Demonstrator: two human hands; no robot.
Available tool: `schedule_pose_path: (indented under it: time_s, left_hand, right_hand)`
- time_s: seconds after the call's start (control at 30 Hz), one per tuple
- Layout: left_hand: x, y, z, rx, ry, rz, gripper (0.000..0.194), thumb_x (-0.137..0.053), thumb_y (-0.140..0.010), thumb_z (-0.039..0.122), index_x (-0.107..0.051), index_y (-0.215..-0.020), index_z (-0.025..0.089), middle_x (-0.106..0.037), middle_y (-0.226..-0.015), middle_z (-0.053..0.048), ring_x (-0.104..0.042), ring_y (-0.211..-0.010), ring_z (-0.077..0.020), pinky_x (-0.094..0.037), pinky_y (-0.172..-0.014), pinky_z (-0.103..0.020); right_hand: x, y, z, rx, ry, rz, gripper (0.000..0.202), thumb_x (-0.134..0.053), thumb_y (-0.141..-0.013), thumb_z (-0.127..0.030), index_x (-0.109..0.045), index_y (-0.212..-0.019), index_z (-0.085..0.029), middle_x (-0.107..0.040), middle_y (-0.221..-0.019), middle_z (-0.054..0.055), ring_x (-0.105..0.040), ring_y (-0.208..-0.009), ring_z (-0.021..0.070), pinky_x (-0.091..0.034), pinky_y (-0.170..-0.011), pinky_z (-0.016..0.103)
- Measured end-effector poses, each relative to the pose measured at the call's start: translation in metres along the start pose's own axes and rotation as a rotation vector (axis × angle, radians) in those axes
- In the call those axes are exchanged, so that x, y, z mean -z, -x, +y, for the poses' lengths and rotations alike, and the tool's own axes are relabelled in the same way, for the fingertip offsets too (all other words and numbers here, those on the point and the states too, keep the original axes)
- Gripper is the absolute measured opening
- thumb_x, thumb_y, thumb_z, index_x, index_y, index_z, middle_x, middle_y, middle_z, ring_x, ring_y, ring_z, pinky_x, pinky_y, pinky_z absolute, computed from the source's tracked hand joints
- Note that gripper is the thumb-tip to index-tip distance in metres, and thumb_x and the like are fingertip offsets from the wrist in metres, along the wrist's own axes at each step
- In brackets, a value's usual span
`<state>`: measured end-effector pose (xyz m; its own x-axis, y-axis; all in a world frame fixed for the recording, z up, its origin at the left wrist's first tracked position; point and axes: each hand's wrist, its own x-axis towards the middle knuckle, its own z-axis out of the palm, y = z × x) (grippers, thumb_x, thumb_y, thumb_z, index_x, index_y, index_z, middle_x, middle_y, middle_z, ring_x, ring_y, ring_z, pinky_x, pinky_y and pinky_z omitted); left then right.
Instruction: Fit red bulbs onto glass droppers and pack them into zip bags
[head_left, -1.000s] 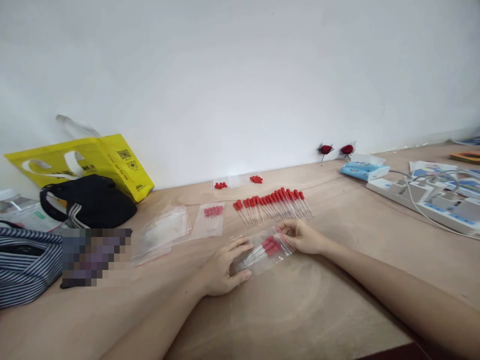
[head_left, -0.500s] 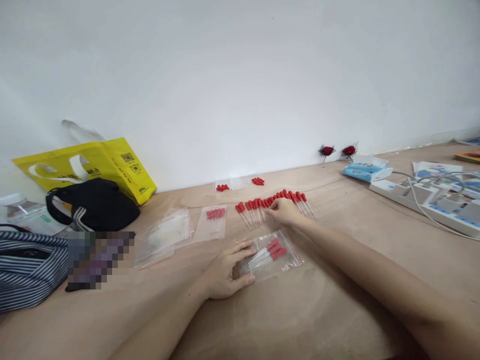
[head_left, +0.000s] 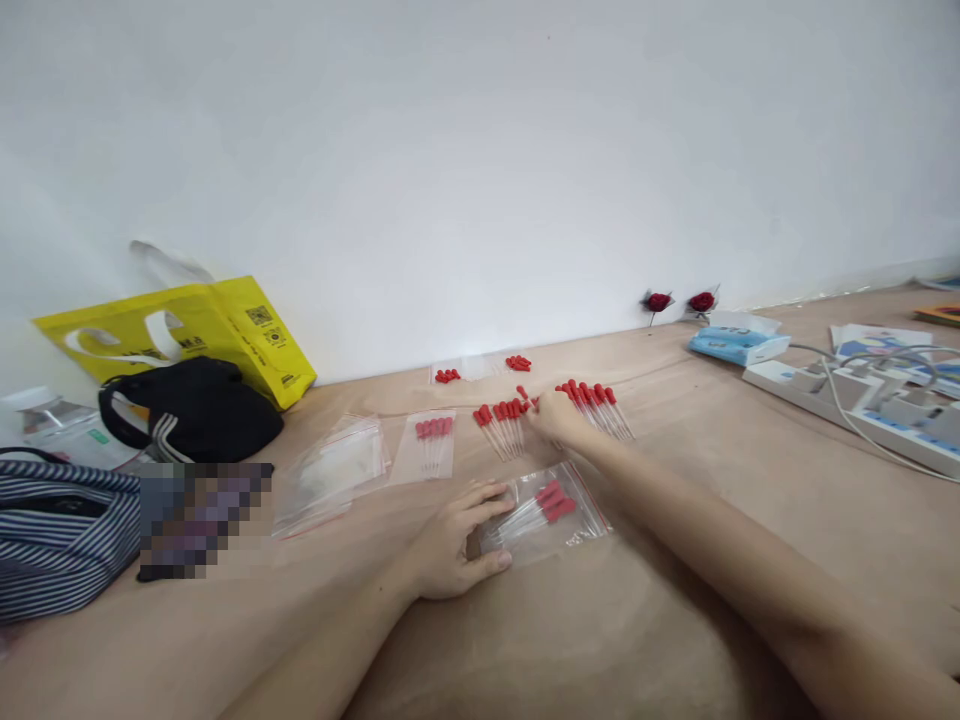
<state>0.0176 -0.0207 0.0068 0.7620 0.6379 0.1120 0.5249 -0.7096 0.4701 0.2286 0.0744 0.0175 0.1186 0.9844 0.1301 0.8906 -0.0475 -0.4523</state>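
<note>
One clear zip bag [head_left: 536,545], head view: lies flat on the wooden tabletop [head_left: 712,430], several red-bulbed droppers [head_left: 555,500] inside, its red-striped edge to the right.
Left hand [head_left: 459,545]: fingers and thumb spread apart at the bag's left edge, fingertips resting on the plastic.
Right hand [head_left: 556,418]: bent over the middle of a row of loose droppers [head_left: 596,398], touching them; the fingertips are partly hidden, and whether they are clamped on a dropper cannot be told.
Dropper row: fans out on both sides of the right hand, bulbs toward the white wall [head_left: 480,170], stems toward the person; one red bulb [head_left: 523,393] juts beyond the line.
Second dropper bag [head_left: 409,465]: lies flat left of the row, beside a loose pile of clear bags [head_left: 337,465].
Wall side: two clusters of red bulbs [head_left: 517,363] on clear plastic, two red roses [head_left: 658,302] farther right.
Table's left end: yellow tote [head_left: 255,345] behind a black cloth item [head_left: 214,410], striped bag [head_left: 67,535] nearer.
Table's right end: blue tissue pack [head_left: 731,345] near a white power strip [head_left: 847,415] crowded with plugs.
</note>
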Motion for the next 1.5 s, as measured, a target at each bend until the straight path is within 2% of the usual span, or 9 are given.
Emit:
schedule_pose_path:
  time_s: [0.17, 0.27, 0.33, 0.4, 0.5, 0.63, 0.8, 1.0, 1.5]
  left_hand:
    - [0.001, 0.000, 0.002, 0.031, -0.008, -0.013, 0.049, -0.058, -0.074, 0.036, -0.047, -0.120, 0.023, -0.039, -0.133, -0.007, -0.034, -0.123, -0.0256, -0.026, -0.101, -0.046]
    - [0.003, 0.000, 0.003, 0.052, -0.007, -0.036, 0.049, -0.058, -0.074, 0.035, -0.047, -0.120, 0.023, -0.038, -0.134, -0.007, -0.032, -0.124, -0.0267, -0.027, -0.101, -0.047]
    - [0.004, -0.001, 0.004, 0.058, -0.007, -0.045, 0.049, -0.057, -0.074, 0.034, -0.047, -0.121, 0.024, -0.037, -0.135, -0.006, -0.031, -0.124, -0.0266, -0.027, -0.101, -0.047]
    - [0.005, -0.001, 0.004, 0.057, -0.009, -0.048, 0.048, -0.057, -0.075, 0.035, -0.047, -0.121, 0.025, -0.038, -0.135, -0.006, -0.031, -0.124, -0.0266, -0.027, -0.101, -0.047]
    - [0.005, -0.001, 0.005, 0.043, -0.002, -0.034, 0.048, -0.056, -0.075, 0.035, -0.047, -0.121, 0.026, -0.038, -0.134, -0.005, -0.031, -0.124, -0.0267, -0.027, -0.100, -0.047]
    - [0.007, -0.001, 0.007, 0.040, 0.011, -0.037, 0.048, -0.056, -0.075, 0.034, -0.047, -0.121, 0.025, -0.039, -0.134, -0.006, -0.033, -0.123, -0.0262, -0.029, -0.100, -0.045]
    - [0.007, -0.002, 0.007, 0.047, 0.007, -0.049, 0.048, -0.057, -0.075, 0.034, -0.047, -0.121, 0.025, -0.038, -0.134, -0.006, -0.034, -0.122, -0.0269, -0.029, -0.100, -0.046]
    - [0.005, -0.001, 0.005, 0.060, -0.016, -0.059, 0.049, -0.057, -0.075, 0.035, -0.046, -0.122, 0.024, -0.037, -0.135, -0.006, -0.031, -0.124, -0.0271, -0.027, -0.100, -0.047]
    - [0.003, 0.000, 0.003, 0.064, -0.011, -0.039, 0.049, -0.057, -0.074, 0.038, -0.047, -0.121, 0.024, -0.039, -0.134, -0.007, -0.034, -0.123, -0.0264, -0.026, -0.101, -0.047]
  right_hand:
    - [0.026, 0.025, 0.040, 0.159, -0.230, 0.090, 0.025, -0.043, -0.078, -0.033, -0.056, -0.065, -0.016, -0.060, -0.064, 0.005, -0.056, -0.062, 0.0145, -0.039, -0.058, 0.023]
    - [0.030, 0.049, 0.063, 0.226, -0.709, 0.116, 0.027, -0.049, -0.073, -0.035, -0.049, -0.091, -0.015, -0.052, -0.058, -0.003, -0.049, -0.049, 0.0105, -0.038, -0.049, 0.022]
    - [0.029, 0.064, 0.072, 0.204, -0.935, 0.069, 0.054, -0.054, -0.068, -0.031, -0.032, -0.115, -0.017, -0.047, -0.055, -0.009, -0.045, -0.042, 0.0088, -0.038, -0.045, 0.021]
    - [0.028, 0.075, 0.075, 0.172, -1.073, 0.001, 0.074, -0.058, -0.065, -0.027, -0.016, -0.126, -0.021, -0.049, -0.056, -0.010, -0.046, -0.041, 0.0084, -0.038, -0.044, 0.021]
    - [0.026, 0.083, 0.074, 0.126, -1.172, -0.035, 0.082, -0.059, -0.062, -0.025, -0.010, -0.128, -0.025, -0.052, -0.060, -0.009, -0.048, -0.043, 0.0083, -0.040, -0.043, 0.021]
    - [0.017, 0.083, 0.074, 0.023, -1.161, 0.063, 0.076, -0.055, -0.066, -0.029, -0.011, -0.127, -0.026, -0.049, -0.057, -0.010, -0.048, -0.039, 0.0084, -0.039, -0.037, 0.019]
    - [0.009, 0.081, 0.075, -0.060, -1.186, 0.041, 0.052, -0.046, -0.073, -0.045, -0.022, -0.114, -0.023, -0.051, -0.056, -0.009, -0.049, -0.037, 0.0099, -0.040, -0.035, 0.021]
    - [0.004, 0.081, 0.071, -0.111, -1.358, 0.076, 0.034, -0.049, -0.073, -0.042, -0.026, -0.091, -0.025, -0.055, -0.061, -0.006, -0.056, -0.046, 0.0121, -0.047, -0.044, 0.025]
    - [0.004, 0.080, 0.071, -0.245, -1.467, -0.243, 0.015, -0.043, -0.080, -0.031, -0.036, -0.072, -0.021, -0.061, -0.063, 0.003, -0.061, -0.052, 0.0147, -0.051, -0.053, 0.030]
